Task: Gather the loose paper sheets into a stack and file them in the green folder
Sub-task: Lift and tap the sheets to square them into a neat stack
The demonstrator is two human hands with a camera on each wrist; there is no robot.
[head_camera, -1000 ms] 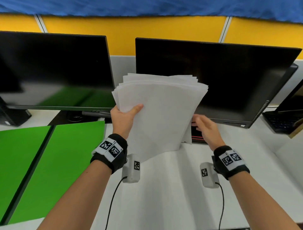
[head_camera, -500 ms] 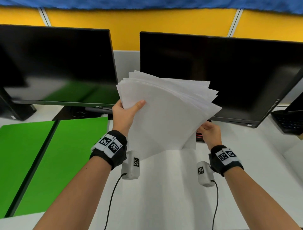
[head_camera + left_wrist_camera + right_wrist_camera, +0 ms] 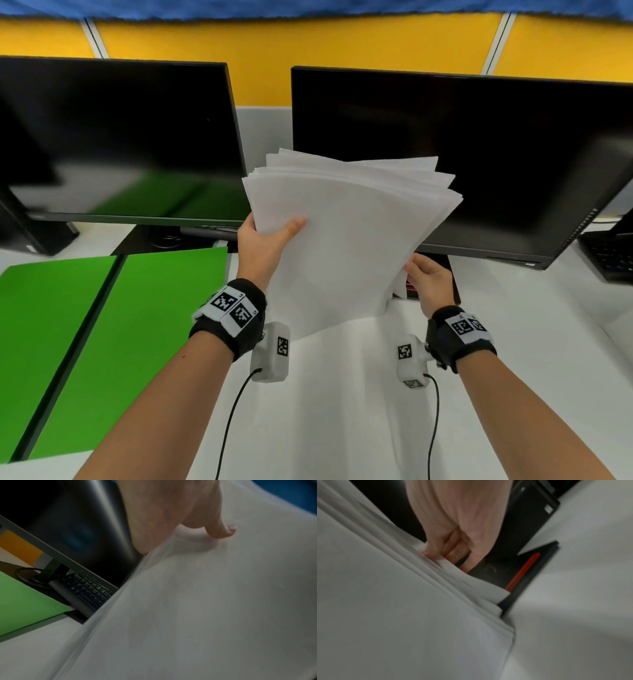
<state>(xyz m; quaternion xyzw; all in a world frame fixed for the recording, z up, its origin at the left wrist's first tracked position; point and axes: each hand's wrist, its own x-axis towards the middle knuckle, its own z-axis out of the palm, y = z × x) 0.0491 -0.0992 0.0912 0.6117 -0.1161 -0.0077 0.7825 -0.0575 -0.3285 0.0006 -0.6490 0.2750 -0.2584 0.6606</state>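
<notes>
A fanned stack of white paper sheets (image 3: pixel 346 240) stands upright above the white desk, its lower corner near the surface. My left hand (image 3: pixel 263 246) grips the stack's left edge, thumb (image 3: pixel 221 530) pressed on the front sheet (image 3: pixel 205 601). My right hand (image 3: pixel 428 281) holds the lower right edges of the sheets (image 3: pixel 402 601), its fingers (image 3: pixel 447 553) curled against the splayed edges. The green folder (image 3: pixel 102 335) lies open and flat on the desk at the left, with nothing on it.
Two dark monitors (image 3: pixel 120 137) (image 3: pixel 462 161) stand right behind the paper. A black keyboard (image 3: pixel 85 591) sits under the left monitor. A black stand base with a red stripe (image 3: pixel 522 572) lies under the right hand. Another keyboard (image 3: pixel 606 253) is at the far right.
The stack's top has turned from leaning right to more upright. My right hand has slid down from the right edge to the lower right corner of the sheets.
</notes>
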